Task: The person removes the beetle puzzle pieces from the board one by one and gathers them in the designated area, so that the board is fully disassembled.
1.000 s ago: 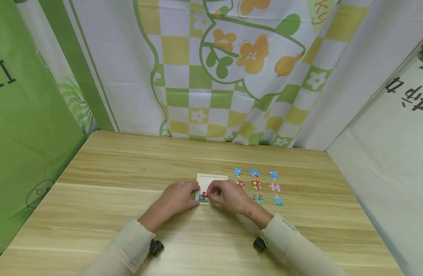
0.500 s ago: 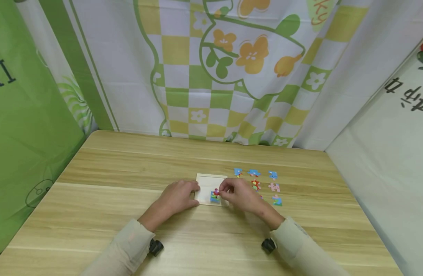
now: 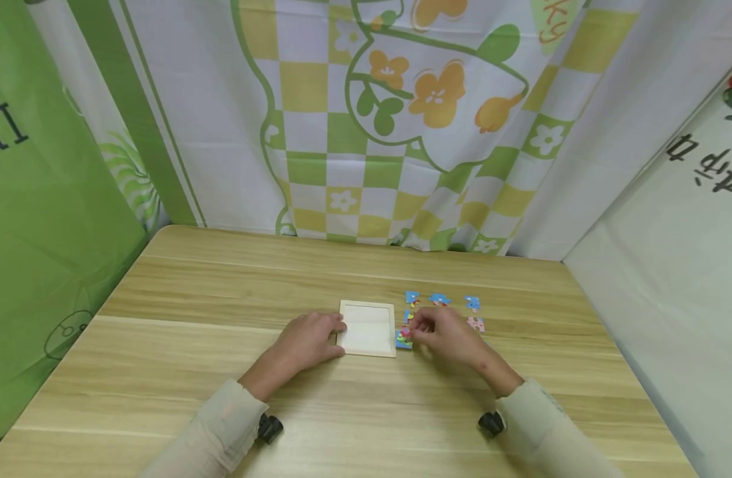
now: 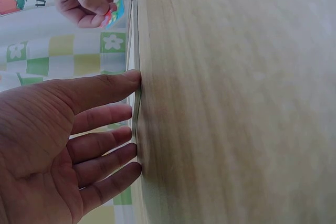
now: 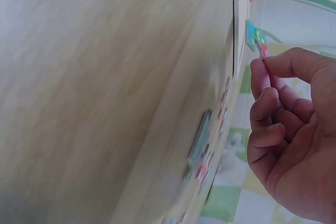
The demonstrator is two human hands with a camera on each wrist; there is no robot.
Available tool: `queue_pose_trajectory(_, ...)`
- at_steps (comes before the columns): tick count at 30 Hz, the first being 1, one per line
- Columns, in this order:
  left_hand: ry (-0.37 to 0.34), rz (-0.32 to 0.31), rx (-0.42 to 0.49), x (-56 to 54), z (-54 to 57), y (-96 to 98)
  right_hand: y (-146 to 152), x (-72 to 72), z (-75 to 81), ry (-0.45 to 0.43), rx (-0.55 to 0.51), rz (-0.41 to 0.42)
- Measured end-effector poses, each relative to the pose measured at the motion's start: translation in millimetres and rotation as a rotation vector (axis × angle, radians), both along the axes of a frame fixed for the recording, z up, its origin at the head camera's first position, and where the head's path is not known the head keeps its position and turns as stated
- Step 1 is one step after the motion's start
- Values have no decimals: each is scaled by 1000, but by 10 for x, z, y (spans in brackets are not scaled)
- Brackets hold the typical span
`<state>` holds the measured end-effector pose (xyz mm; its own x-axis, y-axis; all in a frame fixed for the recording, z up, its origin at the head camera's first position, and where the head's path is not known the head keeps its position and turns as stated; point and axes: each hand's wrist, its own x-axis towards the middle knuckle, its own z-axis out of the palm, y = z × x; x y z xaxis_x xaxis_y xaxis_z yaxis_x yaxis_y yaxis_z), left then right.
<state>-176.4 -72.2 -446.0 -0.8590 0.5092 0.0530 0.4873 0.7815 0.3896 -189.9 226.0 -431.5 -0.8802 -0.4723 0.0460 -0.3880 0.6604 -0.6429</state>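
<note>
A square wooden puzzle tray (image 3: 367, 352) with a raised pale rim lies on the table, its recess bare. My left hand (image 3: 310, 340) rests against the tray's left edge. In the left wrist view its thumb and fingers are extended, with their tips at that edge. Just off the tray's right side, my right hand (image 3: 446, 335) pinches a blue jigsaw piece (image 3: 403, 339) with a red and green print by its right end. The right wrist view shows this piece (image 5: 254, 36) lifted between thumb and index finger, the other fingers curled.
Several loose jigsaw pieces lie to the right of the tray, among them a blue piece (image 3: 440, 299) at the back and a pink piece (image 3: 476, 324). My right hand hides some. A patterned curtain (image 3: 366, 179) hangs behind the wooden table (image 3: 366, 418).
My right hand has lifted the jigsaw piece from the tray's front left corner and carried it right, past the tray's right rim. The left hand has stayed in place.
</note>
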Motion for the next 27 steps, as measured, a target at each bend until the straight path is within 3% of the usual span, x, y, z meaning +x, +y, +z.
queue_pose_trajectory(27,-22,-18,16,-2,2,-5,121,-92,-118,12,109,-71)
